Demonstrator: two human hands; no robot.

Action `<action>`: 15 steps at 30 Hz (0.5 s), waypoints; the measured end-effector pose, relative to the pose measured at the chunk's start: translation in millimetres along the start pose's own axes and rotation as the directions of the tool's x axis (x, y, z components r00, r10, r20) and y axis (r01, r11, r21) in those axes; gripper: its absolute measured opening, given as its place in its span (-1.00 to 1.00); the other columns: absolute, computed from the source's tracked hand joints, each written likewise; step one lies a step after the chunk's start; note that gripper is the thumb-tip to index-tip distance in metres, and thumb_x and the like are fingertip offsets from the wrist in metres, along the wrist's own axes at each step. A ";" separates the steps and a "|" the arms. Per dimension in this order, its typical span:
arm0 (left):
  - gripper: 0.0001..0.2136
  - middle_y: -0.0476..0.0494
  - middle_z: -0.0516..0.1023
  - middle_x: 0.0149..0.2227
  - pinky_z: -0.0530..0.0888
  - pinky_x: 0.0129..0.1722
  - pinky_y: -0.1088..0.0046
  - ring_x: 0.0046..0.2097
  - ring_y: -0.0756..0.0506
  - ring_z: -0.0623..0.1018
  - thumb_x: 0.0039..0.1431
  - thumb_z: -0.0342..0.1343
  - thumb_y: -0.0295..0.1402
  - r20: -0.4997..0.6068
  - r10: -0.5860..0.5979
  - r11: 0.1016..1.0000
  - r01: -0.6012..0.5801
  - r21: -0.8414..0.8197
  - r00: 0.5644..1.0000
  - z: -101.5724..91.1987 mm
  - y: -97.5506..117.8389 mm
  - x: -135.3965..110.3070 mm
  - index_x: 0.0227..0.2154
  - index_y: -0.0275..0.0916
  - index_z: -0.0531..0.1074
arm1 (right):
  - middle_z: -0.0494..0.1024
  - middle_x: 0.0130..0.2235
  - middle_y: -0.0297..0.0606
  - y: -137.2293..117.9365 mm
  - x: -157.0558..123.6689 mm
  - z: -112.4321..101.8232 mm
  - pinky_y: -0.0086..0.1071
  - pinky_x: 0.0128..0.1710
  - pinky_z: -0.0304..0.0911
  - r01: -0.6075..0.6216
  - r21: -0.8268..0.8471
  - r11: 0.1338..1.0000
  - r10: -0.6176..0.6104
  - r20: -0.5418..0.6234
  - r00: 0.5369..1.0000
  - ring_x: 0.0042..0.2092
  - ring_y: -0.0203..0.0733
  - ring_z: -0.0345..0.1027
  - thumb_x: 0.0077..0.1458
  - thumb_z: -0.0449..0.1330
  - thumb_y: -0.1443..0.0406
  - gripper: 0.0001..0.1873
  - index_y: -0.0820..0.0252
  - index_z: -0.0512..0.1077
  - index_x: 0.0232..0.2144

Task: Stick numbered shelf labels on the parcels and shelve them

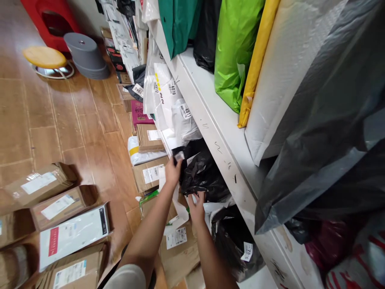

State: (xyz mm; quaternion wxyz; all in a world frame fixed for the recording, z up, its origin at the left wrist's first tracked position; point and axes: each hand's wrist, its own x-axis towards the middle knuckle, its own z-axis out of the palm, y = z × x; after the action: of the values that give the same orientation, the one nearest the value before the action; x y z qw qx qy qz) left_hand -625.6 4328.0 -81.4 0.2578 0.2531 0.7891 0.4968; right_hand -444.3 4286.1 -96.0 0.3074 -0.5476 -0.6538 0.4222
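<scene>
A crumpled black plastic parcel bag [207,174] lies on the lower shelf, partly under the shelf above. My left hand [173,171] is closed on its left end, beside a small pale label. At the bag's near edge, my right hand [197,206] pinches the plastic between thumb and fingers. Some fingertips are hidden by the bag. Just below it sits another black bag [231,233] with a white number label [247,251]. White parcel bags [185,120] with printed numbers stand on the far side. A white paper strip [179,212] hangs near my left forearm.
The white upper shelf [222,148] runs diagonally, carrying a green bag [236,52], a yellow mailer [255,60] and a grey bubble mailer [288,80]. Cardboard boxes [150,172] line the shelf's foot; several more parcels [57,204] lie on the wooden floor. Stools [86,54] stand at the back left.
</scene>
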 end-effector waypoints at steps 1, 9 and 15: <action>-0.71 -0.19 0.59 -0.10 0.42 -0.11 0.39 -0.10 -0.16 0.55 0.20 0.07 -0.29 0.055 0.054 0.998 -0.054 -0.019 0.997 7.5 9.7 1.3 -0.04 -0.20 0.44 | 0.32 0.15 -0.04 7.8 -21.4 -5.1 -0.12 0.04 0.34 0.038 -0.018 0.999 -0.038 0.021 0.999 0.07 -0.05 0.35 0.19 0.16 0.20 -0.57 0.15 0.28 0.09; -0.66 -0.29 0.60 -0.12 0.40 -0.10 0.26 -0.07 -0.29 0.56 0.24 0.01 -0.28 0.092 0.012 1.000 -0.009 -0.028 0.996 20.2 32.7 37.3 0.05 -0.21 0.42 | 0.47 -0.01 -0.10 65.9 -190.7 -51.4 -0.25 -0.18 0.44 -0.023 -0.144 0.989 0.053 0.209 0.977 -0.19 -0.12 0.48 0.19 0.10 0.26 -0.64 0.07 0.34 0.05; -0.49 -0.22 0.52 0.05 0.35 0.02 0.27 0.02 -0.24 0.51 0.05 0.24 -0.16 -0.059 -0.105 0.982 0.094 -0.166 0.993 -32.4 -13.4 -45.2 0.08 -0.13 0.35 | 0.55 -0.35 -0.24 62.0 -268.3 -56.3 -0.38 -0.34 0.34 -0.124 -0.147 0.981 0.176 0.420 0.890 -0.34 -0.17 0.44 0.14 0.15 0.21 -0.84 0.14 0.46 -0.27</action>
State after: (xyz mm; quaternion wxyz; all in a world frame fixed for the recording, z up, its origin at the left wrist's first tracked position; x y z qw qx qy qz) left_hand -615.4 4272.2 -74.5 0.2755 0.1745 0.7657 0.5545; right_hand -310.6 4039.2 -109.2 0.0894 -0.5064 -0.6845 0.5167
